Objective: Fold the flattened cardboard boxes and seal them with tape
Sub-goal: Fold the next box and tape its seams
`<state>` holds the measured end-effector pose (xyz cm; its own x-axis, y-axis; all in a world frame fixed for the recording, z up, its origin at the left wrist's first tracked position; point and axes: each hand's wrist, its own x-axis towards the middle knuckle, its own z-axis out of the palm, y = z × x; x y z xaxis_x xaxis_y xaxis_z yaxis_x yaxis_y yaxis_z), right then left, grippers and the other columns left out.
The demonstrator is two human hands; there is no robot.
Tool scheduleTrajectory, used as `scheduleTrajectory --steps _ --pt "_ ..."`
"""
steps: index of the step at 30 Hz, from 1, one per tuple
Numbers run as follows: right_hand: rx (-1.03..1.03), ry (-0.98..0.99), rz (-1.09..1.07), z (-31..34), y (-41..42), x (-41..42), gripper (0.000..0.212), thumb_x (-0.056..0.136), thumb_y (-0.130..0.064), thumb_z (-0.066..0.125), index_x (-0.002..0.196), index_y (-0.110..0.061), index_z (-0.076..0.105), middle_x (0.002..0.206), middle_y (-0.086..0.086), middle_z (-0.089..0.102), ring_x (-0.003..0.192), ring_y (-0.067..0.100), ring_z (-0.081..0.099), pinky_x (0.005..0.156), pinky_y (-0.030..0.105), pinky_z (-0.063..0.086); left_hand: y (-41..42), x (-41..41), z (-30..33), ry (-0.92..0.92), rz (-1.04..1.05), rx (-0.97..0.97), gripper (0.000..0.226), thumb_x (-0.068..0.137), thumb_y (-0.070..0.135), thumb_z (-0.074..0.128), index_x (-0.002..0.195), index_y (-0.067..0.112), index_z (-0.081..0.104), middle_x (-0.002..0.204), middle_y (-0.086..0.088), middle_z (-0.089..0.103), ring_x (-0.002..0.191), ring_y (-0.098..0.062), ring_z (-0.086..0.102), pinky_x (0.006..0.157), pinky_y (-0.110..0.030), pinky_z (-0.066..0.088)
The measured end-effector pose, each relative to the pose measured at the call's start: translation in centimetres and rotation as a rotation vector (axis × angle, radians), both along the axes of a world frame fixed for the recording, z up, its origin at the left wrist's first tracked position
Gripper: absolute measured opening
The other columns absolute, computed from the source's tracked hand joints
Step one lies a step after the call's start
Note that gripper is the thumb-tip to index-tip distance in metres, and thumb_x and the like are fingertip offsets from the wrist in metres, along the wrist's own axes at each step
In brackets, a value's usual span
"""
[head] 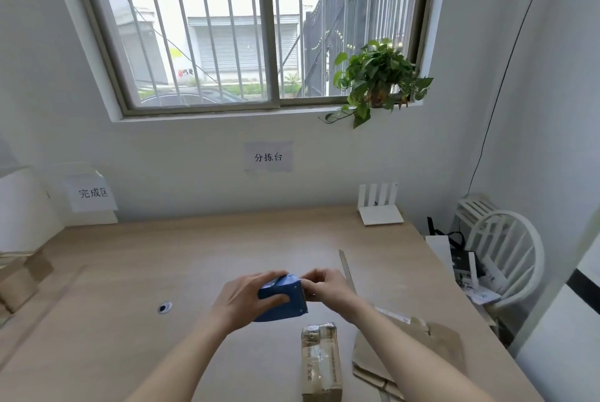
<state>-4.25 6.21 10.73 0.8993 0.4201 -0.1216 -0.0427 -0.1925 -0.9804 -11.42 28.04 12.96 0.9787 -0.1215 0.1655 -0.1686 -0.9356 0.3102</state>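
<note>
A blue tape dispenser [283,299] is held above the wooden table [136,271], gripped by my left hand [245,296] around its body. My right hand [324,284] pinches at the serrated cutter edge on the dispenser's right side; the tape end itself is too small to make out. Below the hands a folded small cardboard box [321,359] with clear tape along its top stands on the table. Flattened cardboard boxes [412,353] lie to its right, partly under my right forearm.
A metal ruler [346,268] lies right of the hands. A white router [380,207] stands at the back right, more cardboard [22,278] at the left edge. A cable hole [164,307] sits left of centre. A white chair [506,255] holding items stands beyond the right edge.
</note>
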Motion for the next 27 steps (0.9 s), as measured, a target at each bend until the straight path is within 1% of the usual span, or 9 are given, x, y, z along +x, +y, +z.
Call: scheduleTrajectory --steps 3,5,8,10,13,16,20,23,27 --pt "-0.014 0.026 0.007 -2.2 -1.2 -0.3 0.019 0.094 -0.016 0.071 0.103 0.000 0.070 0.102 0.019 0.072 0.094 0.026 0.074 0.080 0.029 0.062 0.1 -0.3 -1.1 0.042 0.073 -0.002 0.048 0.091 0.070 0.044 0.136 0.054 0.044 0.118 0.023 0.065 0.085 -0.003 0.054 0.067 -0.022 0.040" --pt "-0.006 0.057 0.019 -3.7 -1.8 -0.7 0.019 0.094 -0.016 0.070 0.103 0.000 0.069 0.102 0.019 0.072 0.094 0.026 0.074 0.081 0.030 0.062 0.3 -0.5 -2.1 0.071 0.109 -0.004 0.046 0.091 0.070 0.044 0.135 0.056 0.045 0.116 0.023 0.066 0.085 -0.003 0.054 0.066 -0.022 0.039" --pt "0.005 0.085 -0.010 -5.9 -1.8 -1.4 0.017 0.094 -0.016 0.070 0.100 -0.001 0.069 0.099 0.016 0.072 0.091 0.023 0.075 0.083 0.034 0.062 0.1 -0.6 -3.6 0.119 0.104 -0.008 0.044 0.089 0.072 0.042 0.131 0.059 0.044 0.110 0.025 0.065 0.086 -0.003 0.057 0.067 -0.023 0.042" --pt "0.031 0.117 -0.086 -7.2 -2.5 -1.6 0.013 0.094 -0.011 0.068 0.097 0.002 0.066 0.095 0.017 0.070 0.088 0.024 0.075 0.083 0.036 0.062 0.6 -0.8 -4.9 0.168 0.080 0.003 0.050 0.084 0.077 0.037 0.130 0.058 0.043 0.109 0.024 0.066 0.088 -0.004 0.059 0.072 -0.027 0.048" --pt "0.032 0.189 -0.144 -8.3 -5.0 -1.2 0.011 0.096 -0.003 0.064 0.097 0.008 0.062 0.090 0.017 0.067 0.081 0.023 0.073 0.076 0.031 0.062 2.6 -1.0 -7.0 0.256 0.061 0.021 0.063 0.078 0.083 0.034 0.133 0.054 0.046 0.111 0.023 0.066 0.091 -0.004 0.059 0.081 -0.035 0.052" --pt "0.050 0.284 -0.090 -9.2 -6.4 -1.1 0.013 0.097 -0.005 0.064 0.098 0.007 0.063 0.087 0.015 0.070 0.077 0.021 0.070 0.073 0.028 0.060 2.9 -0.6 -8.5 0.248 0.057 -0.002 0.062 0.079 0.087 0.032 0.130 0.055 0.047 0.108 0.026 0.066 0.090 -0.002 0.060 0.079 -0.036 0.053" --pt "0.097 0.329 -0.282 -11.5 -6.1 -2.1 0.026 0.090 -0.016 0.076 0.094 0.007 0.066 0.088 0.019 0.068 0.075 0.020 0.069 0.069 0.025 0.059 1.3 -0.7 -9.5 0.287 0.020 0.040 0.060 0.080 0.082 0.033 0.127 0.050 0.052 0.109 0.024 0.067 0.089 -0.004 0.061 0.078 -0.033 0.052" --pt "0.045 0.367 -0.380 -13.6 -6.5 -3.7 0.024 0.087 -0.015 0.080 0.090 0.006 0.069 0.083 0.016 0.068 0.071 0.018 0.066 0.063 0.021 0.056 0.8 -1.4 -11.4 0.331 0.011 0.042 0.061 0.078 0.081 0.034 0.125 0.049 0.056 0.107 0.024 0.067 0.088 -0.003 0.060 0.076 -0.029 0.051" --pt "-0.022 0.424 -0.421 -16.2 -7.1 -5.6 0.019 0.084 -0.012 0.083 0.087 0.004 0.074 0.073 0.013 0.070 0.063 0.018 0.063 0.065 0.027 0.058 0.0 -2.6 -13.8 0.390 0.012 0.018 0.045 0.087 0.070 0.048 0.123 0.047 0.060 0.108 0.023 0.068 0.090 -0.001 0.059 0.077 -0.025 0.049"
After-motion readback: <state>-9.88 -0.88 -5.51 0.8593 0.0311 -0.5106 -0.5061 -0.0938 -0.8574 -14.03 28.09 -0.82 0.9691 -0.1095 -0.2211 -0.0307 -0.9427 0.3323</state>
